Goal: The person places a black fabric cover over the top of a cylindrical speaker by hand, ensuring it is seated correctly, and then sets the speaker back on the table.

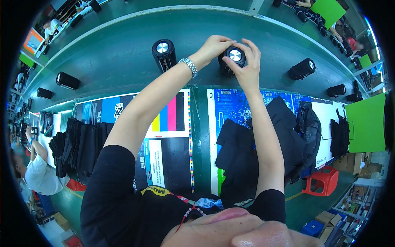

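A black cylindrical speaker [227, 71] with a shiny silver round end stands upright on the green bench, straight ahead of me. My right hand [249, 66] grips its top, thumb on the near side and fingers around the far right. At the upper left rim, my left hand [214, 46], with a metal watch on the wrist, has its fingertips pinched together. Whatever sits between those fingertips is too small to make out. Another speaker [163, 55] of the same kind stands just left of my left forearm.
More black speakers lie farther off, one to the right [302, 69] and one to the left [68, 80]. Black cloth pouches [279, 136] and a pile of black fabric [84, 142] rest on printed sheets nearer me. A red stool [323, 182] stands right; people work around.
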A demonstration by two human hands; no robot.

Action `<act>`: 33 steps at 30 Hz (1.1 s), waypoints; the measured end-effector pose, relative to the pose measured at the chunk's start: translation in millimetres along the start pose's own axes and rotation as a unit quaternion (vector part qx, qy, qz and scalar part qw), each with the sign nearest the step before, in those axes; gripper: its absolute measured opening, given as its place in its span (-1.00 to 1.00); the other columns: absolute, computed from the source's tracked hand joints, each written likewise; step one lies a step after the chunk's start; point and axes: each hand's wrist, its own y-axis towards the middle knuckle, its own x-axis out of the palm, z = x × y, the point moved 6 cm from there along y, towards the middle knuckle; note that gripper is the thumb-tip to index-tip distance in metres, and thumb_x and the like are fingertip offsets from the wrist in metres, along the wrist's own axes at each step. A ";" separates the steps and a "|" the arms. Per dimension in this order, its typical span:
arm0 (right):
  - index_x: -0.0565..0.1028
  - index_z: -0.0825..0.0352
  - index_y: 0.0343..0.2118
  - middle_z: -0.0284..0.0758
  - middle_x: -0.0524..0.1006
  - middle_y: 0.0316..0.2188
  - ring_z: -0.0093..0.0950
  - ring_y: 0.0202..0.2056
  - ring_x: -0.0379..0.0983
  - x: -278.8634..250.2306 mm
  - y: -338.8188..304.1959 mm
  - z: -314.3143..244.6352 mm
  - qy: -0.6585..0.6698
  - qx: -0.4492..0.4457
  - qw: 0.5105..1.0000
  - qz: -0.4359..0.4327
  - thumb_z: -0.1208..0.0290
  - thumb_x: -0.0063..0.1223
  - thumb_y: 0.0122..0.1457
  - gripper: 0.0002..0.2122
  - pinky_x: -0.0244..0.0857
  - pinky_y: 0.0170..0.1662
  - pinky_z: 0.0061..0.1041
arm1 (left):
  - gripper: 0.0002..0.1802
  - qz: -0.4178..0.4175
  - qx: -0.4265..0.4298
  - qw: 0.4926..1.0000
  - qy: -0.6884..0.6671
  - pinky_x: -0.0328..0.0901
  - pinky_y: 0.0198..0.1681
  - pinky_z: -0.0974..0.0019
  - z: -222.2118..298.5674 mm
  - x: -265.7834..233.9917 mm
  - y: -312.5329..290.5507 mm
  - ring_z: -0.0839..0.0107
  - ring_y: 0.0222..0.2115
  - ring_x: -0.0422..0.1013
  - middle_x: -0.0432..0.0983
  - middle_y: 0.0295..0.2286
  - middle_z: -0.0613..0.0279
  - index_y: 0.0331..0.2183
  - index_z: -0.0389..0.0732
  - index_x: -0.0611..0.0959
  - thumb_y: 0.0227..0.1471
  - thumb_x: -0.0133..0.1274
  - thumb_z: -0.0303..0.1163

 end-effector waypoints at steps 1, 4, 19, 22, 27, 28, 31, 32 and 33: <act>0.47 0.28 -0.14 -0.17 0.41 -0.10 -0.19 -0.02 0.31 -2.3 -3.7 11.7 0.023 0.054 0.998 0.020 0.34 0.38 -0.17 -0.53 0.23 0.03 -0.29 | -0.68 -0.038 -0.072 0.995 0.052 0.25 -0.42 0.57 -9.6 2.0 4.1 0.66 -0.53 0.29 0.49 -0.47 0.37 -0.21 -0.25 0.65 0.09 0.04 -0.23; 0.45 0.35 -0.11 -0.15 0.40 -0.10 -0.29 -0.02 0.34 -4.8 -13.5 36.7 0.046 0.139 0.988 0.041 0.27 0.34 -0.09 -0.53 0.24 0.04 -0.39 | -0.72 -0.085 -0.196 0.974 0.075 0.25 -0.48 0.57 -26.4 1.5 10.3 0.68 -0.56 0.29 0.44 -0.55 0.43 -0.31 -0.22 0.66 0.04 0.09 -0.21; 0.37 0.50 -0.06 -0.18 0.52 -0.20 -0.45 -0.16 0.47 19.8 -22.4 93.6 0.153 0.373 0.910 -0.092 0.00 0.25 -0.06 -0.34 0.34 -0.14 -0.55 | -0.80 -0.037 0.342 0.872 0.350 0.25 -0.49 0.43 80.1 36.7 -23.1 0.48 -0.56 0.37 0.48 -0.55 0.25 -0.38 -0.27 0.67 -0.01 0.15 -0.33; 0.35 0.46 0.00 -0.26 0.49 -0.14 -0.47 -0.05 0.39 8.2 -22.5 86.4 0.282 0.345 0.864 -0.235 0.00 0.12 0.09 -0.40 0.21 0.01 -0.60 | -0.79 0.002 0.316 0.897 0.310 0.22 -0.49 0.47 87.2 35.5 -28.5 0.55 -0.56 0.32 0.49 -0.51 0.30 -0.34 -0.24 0.67 0.02 0.13 -0.31; 0.23 0.48 0.14 -0.14 0.30 0.13 -0.33 0.25 0.03 -33.1 -8.7 124.2 0.355 0.427 0.831 -0.019 -0.38 -0.41 0.13 -0.13 -0.29 0.26 -0.11 | -0.54 0.140 0.130 0.979 -0.069 0.21 -0.29 0.54 49.5 17.8 4.8 0.64 -0.38 0.32 0.53 -0.40 0.37 -0.15 -0.26 0.60 0.18 -0.07 -0.06; 0.26 0.51 0.11 -0.12 0.33 0.10 -0.32 0.21 0.10 -26.7 -6.0 131.3 0.345 0.461 0.817 0.033 -0.37 -0.43 0.14 -0.13 -0.20 0.24 -0.16 | -0.54 0.140 0.130 0.979 -0.070 0.21 -0.29 0.54 41.9 23.1 7.9 0.64 -0.38 0.32 0.53 -0.40 0.37 -0.15 -0.26 0.60 0.18 -0.07 -0.06; 0.39 0.56 -0.03 -0.14 0.50 -0.13 -0.35 -0.10 0.41 23.4 4.3 138.3 0.411 0.513 0.749 0.082 -0.25 -0.49 0.23 -0.22 0.21 0.02 -0.44 | -0.29 0.036 -0.101 0.927 -0.359 0.27 -0.25 0.38 -15.7 71.2 21.8 0.46 -0.37 0.38 0.53 -0.39 0.20 -0.30 -0.35 0.60 0.23 -0.37 0.13; 0.41 0.55 -0.06 -0.17 0.53 -0.20 -0.39 -0.20 0.45 25.4 1.0 132.4 0.404 0.525 0.743 0.093 -0.22 -0.48 0.25 -0.25 0.28 -0.06 -0.50 | -0.30 0.105 -0.032 0.971 -0.210 0.28 -0.27 0.39 -14.5 73.4 21.7 0.47 -0.40 0.39 0.52 -0.41 0.24 -0.35 -0.30 0.61 0.25 -0.43 0.10; 0.45 0.52 -0.14 -0.20 0.56 -0.27 -0.43 -0.25 0.46 24.6 0.4 144.6 0.420 0.512 0.741 0.111 -0.13 -0.48 0.28 -0.33 0.28 -0.09 -0.51 | -0.31 0.094 -0.040 0.966 -0.239 0.28 -0.27 0.40 -20.5 79.1 23.5 0.49 -0.41 0.39 0.52 -0.41 0.25 -0.37 -0.29 0.60 0.25 -0.42 0.09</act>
